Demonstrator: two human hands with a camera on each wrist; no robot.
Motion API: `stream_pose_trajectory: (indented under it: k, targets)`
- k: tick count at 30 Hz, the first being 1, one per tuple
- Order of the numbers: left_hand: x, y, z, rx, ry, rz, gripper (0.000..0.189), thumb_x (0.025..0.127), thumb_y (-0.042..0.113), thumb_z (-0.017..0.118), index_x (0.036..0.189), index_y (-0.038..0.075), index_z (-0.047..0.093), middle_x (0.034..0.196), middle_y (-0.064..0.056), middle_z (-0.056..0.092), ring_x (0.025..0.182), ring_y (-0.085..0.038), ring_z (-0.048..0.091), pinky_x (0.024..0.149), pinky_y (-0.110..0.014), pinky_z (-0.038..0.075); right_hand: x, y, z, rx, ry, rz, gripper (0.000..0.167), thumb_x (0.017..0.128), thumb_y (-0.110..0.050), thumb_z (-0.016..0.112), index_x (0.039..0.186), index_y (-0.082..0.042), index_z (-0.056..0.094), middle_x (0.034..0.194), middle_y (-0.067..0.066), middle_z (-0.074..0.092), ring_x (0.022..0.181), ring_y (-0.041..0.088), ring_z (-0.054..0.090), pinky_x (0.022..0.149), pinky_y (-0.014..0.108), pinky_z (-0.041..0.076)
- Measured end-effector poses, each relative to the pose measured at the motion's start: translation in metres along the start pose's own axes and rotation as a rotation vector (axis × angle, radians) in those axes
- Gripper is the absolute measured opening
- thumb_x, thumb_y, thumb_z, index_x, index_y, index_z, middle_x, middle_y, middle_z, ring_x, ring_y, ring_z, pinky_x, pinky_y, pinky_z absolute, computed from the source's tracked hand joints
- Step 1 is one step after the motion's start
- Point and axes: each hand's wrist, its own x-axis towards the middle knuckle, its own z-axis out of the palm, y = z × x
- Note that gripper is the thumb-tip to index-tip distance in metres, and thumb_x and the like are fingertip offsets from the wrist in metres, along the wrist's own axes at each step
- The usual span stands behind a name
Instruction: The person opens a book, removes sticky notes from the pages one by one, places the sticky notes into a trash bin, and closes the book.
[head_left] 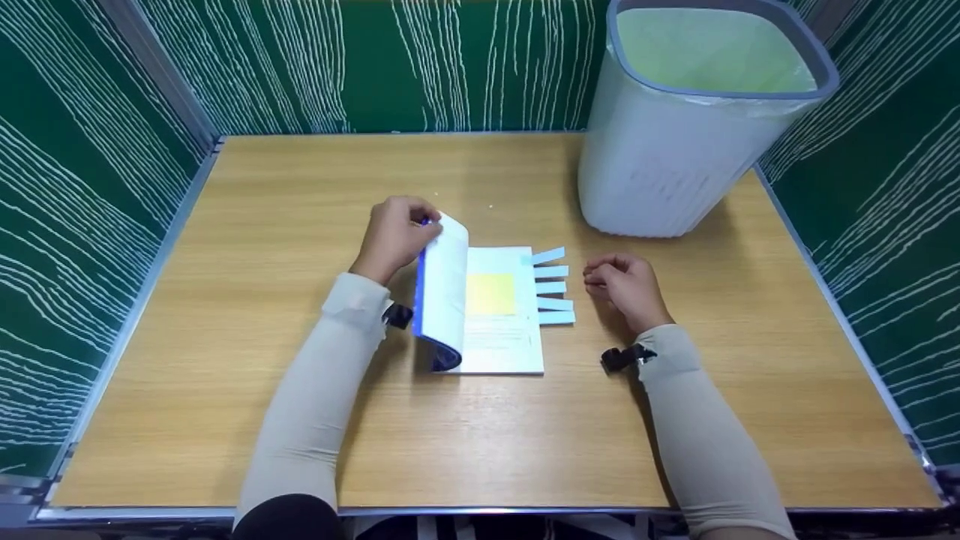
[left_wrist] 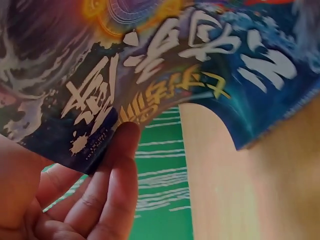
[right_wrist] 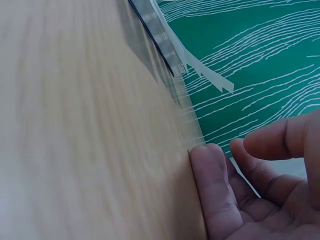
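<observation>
An open book lies on the table, its front cover and a bundle of pages lifted and curved to the left. My left hand pinches the upper corner of that bundle; in the left wrist view, fingers press the colourful printed cover with its large white characters. A yellow sticky note is on the right-hand page. Several pale blue tabs stick out past the book's right edge. Just right of them, my right hand hovers low with loosely bent fingers and nothing between them.
A tall white bin with a grey rim and a pale green liner stands at the back right of the wooden table. Green walls with white streaks enclose the back and sides.
</observation>
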Motion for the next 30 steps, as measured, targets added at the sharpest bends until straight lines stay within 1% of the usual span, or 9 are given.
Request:
stream_pose_trajectory:
  k: [4, 7, 9, 12, 16, 19, 22, 26, 30]
  targets:
    - [-0.004, -0.017, -0.004, -0.017, 0.020, -0.013, 0.014, 0.101, 0.018, 0.069, 0.112, 0.016, 0.077, 0.116, -0.001, 0.072, 0.102, -0.018, 0.067, 0.092, -0.032, 0.059, 0.000, -0.001, 0.001, -0.004, -0.002, 0.007, 0.029, 0.101, -0.008, 0.055, 0.126, 0.005, 0.062, 0.122, 0.017, 0.065, 0.104, 0.022, 0.068, 0.091, 0.027, 0.060]
    - [-0.004, -0.030, -0.006, -0.021, 0.044, 0.020, 0.014, 0.102, 0.017, 0.067, 0.111, 0.014, 0.077, 0.113, -0.003, 0.073, 0.102, -0.018, 0.068, 0.092, -0.034, 0.058, -0.002, -0.004, 0.004, -0.010, 0.003, -0.007, 0.030, 0.101, -0.008, 0.055, 0.127, 0.005, 0.062, 0.123, 0.019, 0.064, 0.105, 0.025, 0.068, 0.092, 0.029, 0.060]
    - [-0.003, -0.038, -0.007, -0.034, 0.062, 0.042, 0.014, 0.102, 0.015, 0.066, 0.110, 0.012, 0.077, 0.110, -0.004, 0.074, 0.101, -0.019, 0.068, 0.091, -0.035, 0.058, -0.004, -0.008, 0.007, -0.038, 0.026, -0.035, 0.029, 0.100, -0.009, 0.058, 0.125, 0.004, 0.063, 0.121, 0.019, 0.065, 0.102, 0.027, 0.068, 0.088, 0.031, 0.061]
    - [-0.003, -0.048, -0.007, -0.074, 0.069, 0.047, 0.014, 0.102, 0.014, 0.065, 0.110, 0.011, 0.076, 0.107, -0.005, 0.074, 0.099, -0.020, 0.068, 0.090, -0.036, 0.058, -0.010, -0.015, 0.014, -0.140, 0.070, -0.131, 0.027, 0.099, -0.012, 0.061, 0.122, 0.000, 0.066, 0.114, 0.016, 0.066, 0.096, 0.028, 0.066, 0.078, 0.031, 0.061]
    - [-0.003, -0.059, -0.005, -0.137, 0.061, 0.027, 0.016, 0.103, 0.016, 0.064, 0.113, 0.012, 0.076, 0.108, -0.005, 0.073, 0.100, -0.019, 0.068, 0.090, -0.035, 0.057, -0.021, -0.024, 0.029, -0.315, 0.085, -0.348, 0.021, 0.095, -0.010, 0.062, 0.114, -0.007, 0.069, 0.110, 0.006, 0.064, 0.096, 0.023, 0.062, 0.074, 0.028, 0.055]
    - [-0.003, -0.067, -0.004, -0.184, 0.063, 0.010, 0.017, 0.104, 0.017, 0.064, 0.114, 0.012, 0.077, 0.109, -0.007, 0.073, 0.099, -0.020, 0.067, 0.089, -0.034, 0.056, -0.027, -0.028, 0.044, -0.418, 0.041, -0.507, 0.017, 0.094, -0.009, 0.065, 0.109, -0.009, 0.071, 0.115, 0.001, 0.063, 0.101, 0.021, 0.061, 0.078, 0.032, 0.053]
    - [-0.003, -0.077, -0.003, -0.226, 0.064, -0.005, 0.018, 0.104, 0.017, 0.064, 0.114, 0.011, 0.077, 0.109, -0.008, 0.073, 0.098, -0.022, 0.066, 0.087, -0.034, 0.055, -0.031, -0.031, 0.059, -0.523, -0.027, -0.601, 0.016, 0.093, -0.010, 0.071, 0.108, -0.010, 0.072, 0.118, 0.000, 0.063, 0.104, 0.023, 0.061, 0.082, 0.040, 0.055]
    - [-0.004, -0.090, -0.001, -0.265, 0.065, -0.007, 0.019, 0.103, 0.019, 0.065, 0.115, 0.010, 0.077, 0.109, -0.009, 0.073, 0.098, -0.022, 0.065, 0.086, -0.032, 0.054, -0.034, -0.033, 0.076, -0.682, -0.154, -0.647, 0.026, 0.090, -0.018, 0.080, 0.113, -0.009, 0.073, 0.123, 0.002, 0.062, 0.114, 0.025, 0.058, 0.094, 0.045, 0.055]
    - [-0.005, -0.101, 0.000, -0.318, 0.059, -0.029, 0.023, 0.101, 0.025, 0.068, 0.116, 0.010, 0.077, 0.110, -0.009, 0.074, 0.098, -0.022, 0.065, 0.086, -0.031, 0.054, -0.033, -0.031, 0.088, -0.820, -0.263, -0.684, 0.043, 0.084, -0.030, 0.087, 0.119, -0.009, 0.073, 0.127, 0.003, 0.060, 0.122, 0.025, 0.054, 0.105, 0.043, 0.050]
